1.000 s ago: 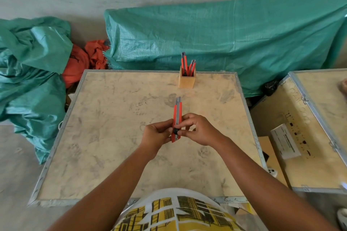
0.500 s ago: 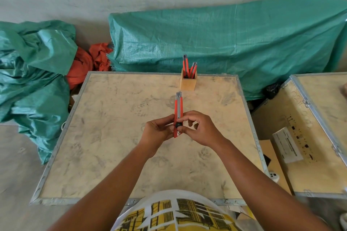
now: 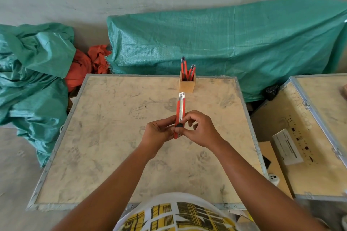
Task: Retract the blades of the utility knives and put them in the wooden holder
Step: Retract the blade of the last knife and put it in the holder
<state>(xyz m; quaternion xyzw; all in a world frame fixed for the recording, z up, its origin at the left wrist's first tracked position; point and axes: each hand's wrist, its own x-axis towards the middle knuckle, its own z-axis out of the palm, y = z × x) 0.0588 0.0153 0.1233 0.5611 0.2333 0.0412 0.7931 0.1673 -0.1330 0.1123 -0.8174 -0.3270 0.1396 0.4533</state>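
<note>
- The left hand (image 3: 159,130) and right hand (image 3: 200,129) are together above the middle of the wooden tabletop (image 3: 105,137), both pinched on the lower end of 1 orange utility knife (image 3: 180,112).
- The knife points away from the person toward the wooden holder (image 3: 186,85), its metal tip sticking out past the orange body; whether that is blade or only the guide rail is hard to tell.
- The black slider knob (image 3: 179,125) sits low on the handle, between the fingertips of the 2 hands.
- The holder stands upright at the far edge of the tabletop, with several orange knives (image 3: 187,70) standing in it; their exact count is unclear because they overlap.
- Nothing lies on the tabletop between the held knife and the holder.
- Behind the table a green tarpaulin (image 3: 225,47) covers something bulky and hides it fully; a second crumpled tarpaulin (image 3: 33,73) lies at far left, with orange cloth (image 3: 84,63) between them.
- At right a wooden crate (image 3: 300,146) with metal edging carries a white label (image 3: 287,149); its print is too small to read, and the crate is cut off by the frame edge.
- The person's patterned yellow shirt (image 3: 178,214) fills the bottom edge.
</note>
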